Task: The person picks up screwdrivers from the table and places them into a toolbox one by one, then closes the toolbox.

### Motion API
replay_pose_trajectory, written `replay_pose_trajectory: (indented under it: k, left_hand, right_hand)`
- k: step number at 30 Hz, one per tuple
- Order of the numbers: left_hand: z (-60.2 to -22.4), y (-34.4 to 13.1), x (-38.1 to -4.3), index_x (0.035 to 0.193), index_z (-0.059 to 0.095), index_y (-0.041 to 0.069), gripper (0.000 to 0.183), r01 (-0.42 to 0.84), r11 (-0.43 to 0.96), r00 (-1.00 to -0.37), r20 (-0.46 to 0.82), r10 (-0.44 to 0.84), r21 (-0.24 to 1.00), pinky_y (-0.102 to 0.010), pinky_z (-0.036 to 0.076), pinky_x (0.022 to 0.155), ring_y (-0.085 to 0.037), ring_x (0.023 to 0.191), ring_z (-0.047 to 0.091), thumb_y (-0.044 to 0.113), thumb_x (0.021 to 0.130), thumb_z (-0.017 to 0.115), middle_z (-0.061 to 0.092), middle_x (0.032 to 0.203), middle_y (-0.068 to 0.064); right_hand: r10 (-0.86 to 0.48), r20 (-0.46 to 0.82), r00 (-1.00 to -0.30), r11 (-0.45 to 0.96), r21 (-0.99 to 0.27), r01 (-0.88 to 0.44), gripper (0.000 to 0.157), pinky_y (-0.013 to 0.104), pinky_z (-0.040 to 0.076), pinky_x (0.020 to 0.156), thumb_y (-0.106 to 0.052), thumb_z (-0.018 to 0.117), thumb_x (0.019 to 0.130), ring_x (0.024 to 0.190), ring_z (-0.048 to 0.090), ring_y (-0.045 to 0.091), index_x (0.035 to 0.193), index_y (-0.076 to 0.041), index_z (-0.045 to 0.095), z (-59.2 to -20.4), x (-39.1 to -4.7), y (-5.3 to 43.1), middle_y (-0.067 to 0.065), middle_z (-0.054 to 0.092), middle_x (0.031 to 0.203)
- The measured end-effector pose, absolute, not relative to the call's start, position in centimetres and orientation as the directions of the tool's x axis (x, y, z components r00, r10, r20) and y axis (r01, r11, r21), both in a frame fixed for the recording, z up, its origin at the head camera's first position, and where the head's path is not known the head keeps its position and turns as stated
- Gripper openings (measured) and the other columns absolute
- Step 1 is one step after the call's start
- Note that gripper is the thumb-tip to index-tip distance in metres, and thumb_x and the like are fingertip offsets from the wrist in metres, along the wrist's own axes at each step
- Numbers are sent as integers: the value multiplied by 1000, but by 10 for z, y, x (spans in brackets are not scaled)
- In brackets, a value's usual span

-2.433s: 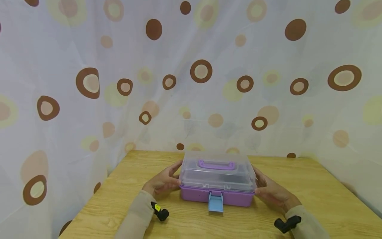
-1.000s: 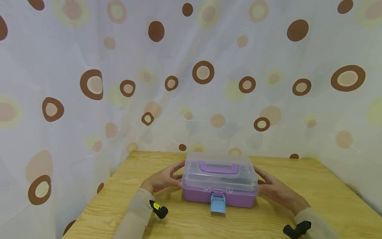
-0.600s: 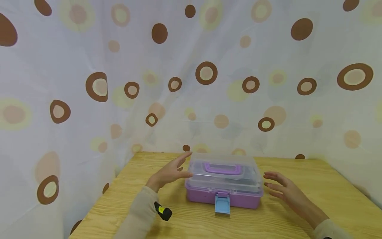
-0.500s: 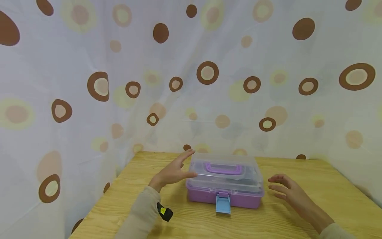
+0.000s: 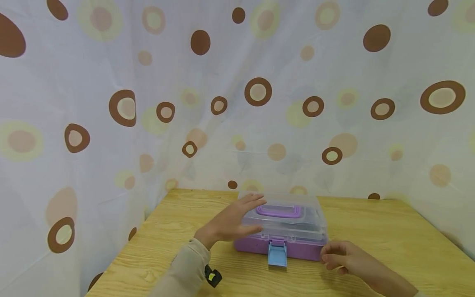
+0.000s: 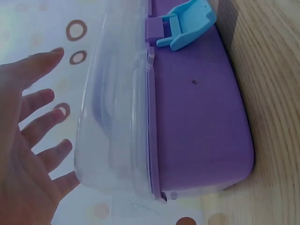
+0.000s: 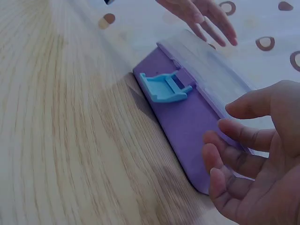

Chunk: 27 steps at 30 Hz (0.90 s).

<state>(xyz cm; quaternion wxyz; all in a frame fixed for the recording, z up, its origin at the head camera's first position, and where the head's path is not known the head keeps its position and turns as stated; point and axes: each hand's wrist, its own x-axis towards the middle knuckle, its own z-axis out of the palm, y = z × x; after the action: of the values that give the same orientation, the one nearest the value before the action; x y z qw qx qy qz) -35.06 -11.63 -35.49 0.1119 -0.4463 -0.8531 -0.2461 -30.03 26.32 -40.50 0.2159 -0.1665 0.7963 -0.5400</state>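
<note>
A storage box with a purple base (image 5: 304,251) and a clear lid (image 5: 297,226) sits on the table. The lid is down, with a purple handle (image 5: 279,213) on top. At the front, a light blue latch (image 5: 277,255) hangs folded outward. My left hand (image 5: 228,221) hovers over the lid's left side, fingers spread and holding nothing; the left wrist view shows its fingers (image 6: 44,129) beside the lid. By the box's front right corner is my right hand (image 5: 350,260), its fingers loosely bent and nothing in them, as the right wrist view also shows.
The box rests toward the back of a light wooden table (image 5: 170,225). Behind and to the left hangs a white curtain (image 5: 222,123) with brown and beige circles. A black wrist camera (image 5: 212,276) is strapped to the left sleeve (image 5: 185,268).
Both hands have come off the box's sides. The left has moved right over the lid, while the right went outward, then down toward the front right corner. The box stays on the table.
</note>
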Motion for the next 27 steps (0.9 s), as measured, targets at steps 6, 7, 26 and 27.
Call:
replay_pose_trajectory:
  k: [6, 7, 26, 27]
  left_hand:
    - [-363, -108, -348, 158, 44, 16, 69, 818, 528, -575, 388, 721, 230, -57, 24, 120, -34, 153, 24, 47, 100, 65, 35, 165, -6]
    - [-364, -108, -348, 158, 44, 17, 69, 815, 538, -577, 383, 721, 214, -58, 24, 119, -35, 153, 25, 47, 100, 65, 36, 165, -6]
    - [-379, -104, -344, 165, 29, 30, 111, 751, 638, -571, 314, 758, -173, -58, 27, 119, -26, 152, 27, 76, 75, 76, 31, 167, 1]
    - [-379, -103, -343, 164, 29, 31, 112, 749, 640, -574, 316, 755, -171, -58, 27, 119, -26, 152, 27, 77, 74, 76, 32, 167, 1]
  right_hand:
    - [-526, -200, -827, 375, -927, -14, 35, 43, 53, 83, -20, 59, 106, 104, 62, 29, 128, 7, 62, -406, -299, 235, 11, 67, 118]
    - [-527, -198, -826, 375, -927, -17, 36, 43, 54, 84, -19, 59, 106, 105, 63, 29, 129, 8, 62, -407, -299, 231, 11, 68, 119]
    - [-646, -131, -752, 268, -961, -62, 40, 27, 50, 68, 2, 56, 98, 92, 63, 27, 136, 15, 52, -428, -314, 193, 15, 67, 113]
    - [-653, -120, -748, 261, -962, -74, 39, 26, 50, 67, 3, 56, 98, 91, 63, 27, 135, 15, 52, -428, -314, 193, 15, 67, 112]
